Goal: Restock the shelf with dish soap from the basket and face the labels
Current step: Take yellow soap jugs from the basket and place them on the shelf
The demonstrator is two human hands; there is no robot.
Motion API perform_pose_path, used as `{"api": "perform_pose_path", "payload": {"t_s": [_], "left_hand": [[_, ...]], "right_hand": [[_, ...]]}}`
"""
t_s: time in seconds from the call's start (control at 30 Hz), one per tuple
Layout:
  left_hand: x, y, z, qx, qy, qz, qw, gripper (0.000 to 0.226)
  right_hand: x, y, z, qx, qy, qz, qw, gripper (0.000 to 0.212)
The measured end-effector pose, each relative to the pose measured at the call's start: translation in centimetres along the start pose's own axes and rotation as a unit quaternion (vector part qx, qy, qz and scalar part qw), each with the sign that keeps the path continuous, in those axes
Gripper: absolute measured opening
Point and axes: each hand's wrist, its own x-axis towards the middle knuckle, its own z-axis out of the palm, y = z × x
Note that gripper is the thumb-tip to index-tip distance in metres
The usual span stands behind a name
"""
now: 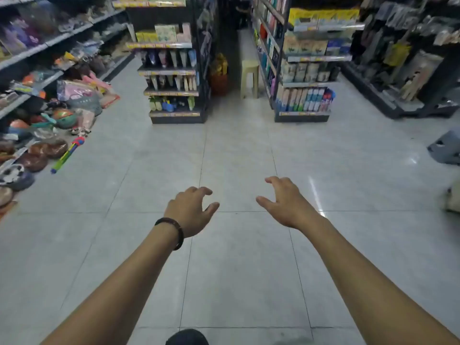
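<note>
Here, left hand (190, 212) and right hand (286, 203) extend over the tiled floor (236, 150), fingers loosely curled, grasping nothing.

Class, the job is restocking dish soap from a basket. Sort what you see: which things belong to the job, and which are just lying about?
Job: left hand, right hand, both holding nothing; no soap basket plainly in view.
Lying about: toy balls, colourful toy stick, yellow stool, grey object on the floor.
</note>
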Motion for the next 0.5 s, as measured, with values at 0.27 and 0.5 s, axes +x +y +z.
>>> {"api": "perform_pose_path", "payload": {"t_s": [0.27, 0.5], "left_hand": [[7.7, -5.1, 3.7, -0.001, -0.102, -0.045, 0.994, 0.053], [19.7, -12.0, 3.3, -0.042, -0.139, -0.046, 0.988, 0.052]], "right_hand": [[8.4, 0.6, 5.3, -0.019, -0.074, 0.045, 0.996, 0.070], [18.5, -2.0, 7.2, -0.049, -0.129, 0.088, 0.986, 0.072]]}}
